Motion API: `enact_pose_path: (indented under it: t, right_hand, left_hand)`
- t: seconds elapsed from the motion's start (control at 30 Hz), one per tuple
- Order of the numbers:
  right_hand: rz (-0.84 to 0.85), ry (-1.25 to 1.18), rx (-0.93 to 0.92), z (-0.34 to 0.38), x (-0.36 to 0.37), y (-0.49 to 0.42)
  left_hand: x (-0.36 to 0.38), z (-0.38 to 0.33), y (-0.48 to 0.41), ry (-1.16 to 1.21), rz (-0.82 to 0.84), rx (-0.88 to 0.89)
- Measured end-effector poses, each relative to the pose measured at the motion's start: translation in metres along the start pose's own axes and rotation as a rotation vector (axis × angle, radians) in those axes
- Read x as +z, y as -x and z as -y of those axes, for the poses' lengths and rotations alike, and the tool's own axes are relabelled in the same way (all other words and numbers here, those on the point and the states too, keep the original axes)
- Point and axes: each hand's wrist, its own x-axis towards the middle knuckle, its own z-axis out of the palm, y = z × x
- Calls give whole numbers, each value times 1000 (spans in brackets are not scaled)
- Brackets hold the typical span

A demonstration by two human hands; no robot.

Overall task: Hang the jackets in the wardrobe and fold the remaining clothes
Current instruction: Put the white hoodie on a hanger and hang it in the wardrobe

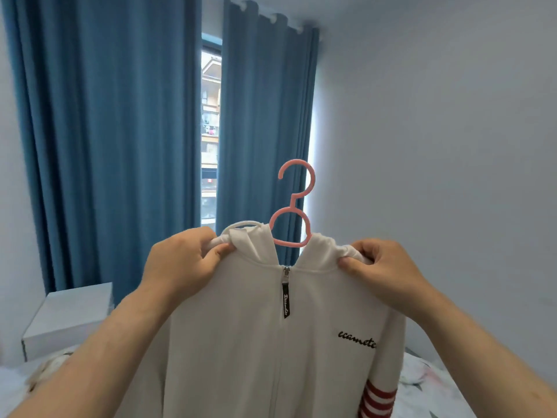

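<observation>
A white zip-up hooded jacket (265, 342) with black script lettering and red sleeve stripes hangs on a pink plastic hanger (294, 206), held up in front of me. My left hand (184, 260) grips the jacket's left shoulder over the hanger end. My right hand (388, 267) pinches the right shoulder the same way. The zip is closed to the collar, with its black pull tab hanging down. The hanger's hook stands free above the hood. No wardrobe is in view.
Blue curtains (105, 140) cover the window ahead, with a narrow gap (210, 140) between them. A white nightstand (69, 318) stands at lower left. Patterned bedding (428, 387) lies below the jacket. A bare wall (437, 146) fills the right side.
</observation>
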Motion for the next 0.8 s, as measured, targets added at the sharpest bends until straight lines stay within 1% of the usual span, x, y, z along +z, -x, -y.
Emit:
enact_pose_path:
  t: [0.3,0.6,0.8]
  right_hand:
    - [-194,85,144,-81,-113,67]
    - [-353,195,275,-158,-233,124]
    - [-454,217,384,-198,-292,166]
  left_hand:
    - [110,-126,0,174,103,151]
    - [203,-273,16,330,189,227]
    - [254,-355,30,437,235,282]
